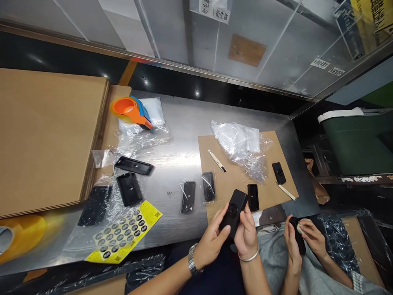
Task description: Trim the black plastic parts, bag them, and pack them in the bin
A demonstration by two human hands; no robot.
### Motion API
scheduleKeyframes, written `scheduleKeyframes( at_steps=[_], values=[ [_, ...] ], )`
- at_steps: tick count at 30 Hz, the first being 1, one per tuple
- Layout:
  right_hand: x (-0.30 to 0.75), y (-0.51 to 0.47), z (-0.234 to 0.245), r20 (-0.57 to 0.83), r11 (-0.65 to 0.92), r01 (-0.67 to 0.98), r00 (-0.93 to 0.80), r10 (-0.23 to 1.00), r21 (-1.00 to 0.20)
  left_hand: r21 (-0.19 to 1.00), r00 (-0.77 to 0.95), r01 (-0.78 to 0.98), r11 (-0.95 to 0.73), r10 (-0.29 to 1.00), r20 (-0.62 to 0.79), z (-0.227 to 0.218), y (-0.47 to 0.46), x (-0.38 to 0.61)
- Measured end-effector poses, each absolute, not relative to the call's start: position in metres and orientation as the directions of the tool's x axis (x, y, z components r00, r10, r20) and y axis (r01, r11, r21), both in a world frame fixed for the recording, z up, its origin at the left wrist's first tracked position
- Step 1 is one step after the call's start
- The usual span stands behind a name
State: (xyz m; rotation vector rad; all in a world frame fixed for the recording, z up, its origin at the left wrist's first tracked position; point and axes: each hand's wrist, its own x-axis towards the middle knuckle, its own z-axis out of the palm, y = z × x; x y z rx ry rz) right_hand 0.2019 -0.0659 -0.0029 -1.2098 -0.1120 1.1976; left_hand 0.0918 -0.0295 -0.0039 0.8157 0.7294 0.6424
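In front of me I hold a black rectangular plastic case (236, 207) with a round recess in its face. My left hand (215, 237) grips its left side, the thumb on its lower part. Closed on its right edge is my right hand (246, 231). Just beyond lies an open black tray-like part (253, 197) on a cardboard sheet (227, 184). Two black parts in clear bags, one (208, 186) on the cardboard's edge and another (188, 197) on the metal table, lie to the left. A yellow sheet of round stickers (125, 232) rests near the table's front edge.
A co-worker's hands (302, 237) hold a black part at right. Tweezers (217, 161), clear plastic bags (239, 141) and another black case (279, 172) lie on the cardboard. An orange tape dispenser (130, 110), black shells (129, 189) and stacked cardboard (46, 139) are at left.
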Motion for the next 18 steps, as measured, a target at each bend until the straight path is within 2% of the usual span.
scheduleKeyframes(
  at_steps=[4,6,7,9,11,12,18],
  values=[
    [0.218,-0.066,-0.022,-0.579,-0.146,-0.743,0.365,0.729,-0.653,0.725,0.608,-0.227,0.650,0.676,-0.416,-0.020,-0.040,0.091],
    [0.224,-0.064,-0.035,-0.582,-0.184,-0.679,0.420,0.697,-0.711,0.677,0.587,-0.156,0.719,0.619,-0.522,-0.027,-0.039,0.086],
    [0.226,-0.062,-0.043,-0.556,-0.231,-0.576,0.487,0.674,-0.785,0.664,0.557,-0.122,0.737,0.605,-0.569,-0.031,-0.038,0.083],
    [0.227,-0.057,-0.062,-0.437,-0.366,-0.250,0.632,0.640,-0.897,0.653,0.491,-0.081,0.753,0.600,-0.631,-0.037,-0.034,0.079],
    [0.226,-0.051,-0.082,-0.303,-0.475,0.046,0.715,0.630,-0.879,0.657,0.450,-0.064,0.751,0.610,-0.652,-0.041,-0.031,0.078],
    [0.225,-0.048,-0.092,-0.258,-0.508,0.134,0.736,0.626,-0.851,0.661,0.440,-0.061,0.748,0.615,-0.655,-0.042,-0.030,0.078],
    [0.225,-0.035,-0.116,-0.119,-0.556,0.374,0.744,0.658,-0.742,0.670,0.402,-0.060,0.740,0.632,-0.662,-0.045,-0.017,0.080]
  ],
)
